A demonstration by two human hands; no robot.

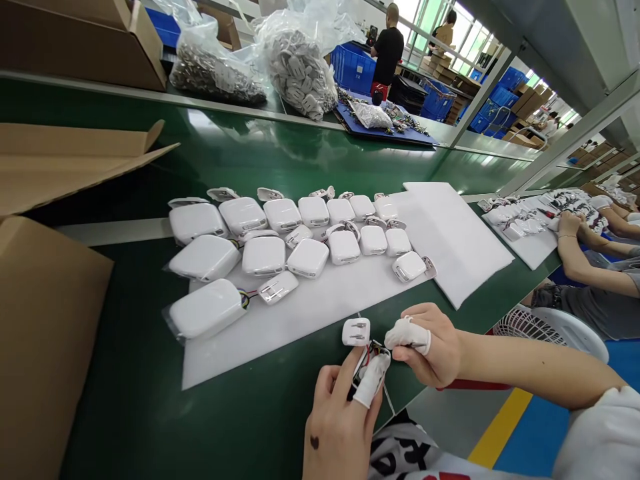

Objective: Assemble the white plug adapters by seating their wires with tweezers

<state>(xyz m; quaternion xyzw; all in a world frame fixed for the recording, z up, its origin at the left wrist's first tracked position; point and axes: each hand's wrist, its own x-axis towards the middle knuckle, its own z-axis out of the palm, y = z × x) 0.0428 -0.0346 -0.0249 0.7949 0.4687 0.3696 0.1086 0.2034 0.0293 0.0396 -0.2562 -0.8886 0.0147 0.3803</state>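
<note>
My left hand [341, 417] is closed around an opened charger housing [358, 377], with wires and inner parts showing at its top. A white plug piece with two flat prongs [356, 332] sits just above it, by the red and black wires. White finger covers are on fingers of both hands. Beside the wires, my right hand [434, 343] has its thumb and fingers pinched together; whatever is between them is hidden. Beyond my hands, several white charger housings [207, 310] lie in rows on a white foam sheet [235, 353], some with plug pieces [278, 287] joined by wires.
Cardboard boxes [45, 320] stand at the left. A second foam sheet [460, 233] overlaps the first at the right. Bags of small parts [300, 70] rest on the back ledge. At the far right, a co-worker's hands [570, 227] are over similar white parts.
</note>
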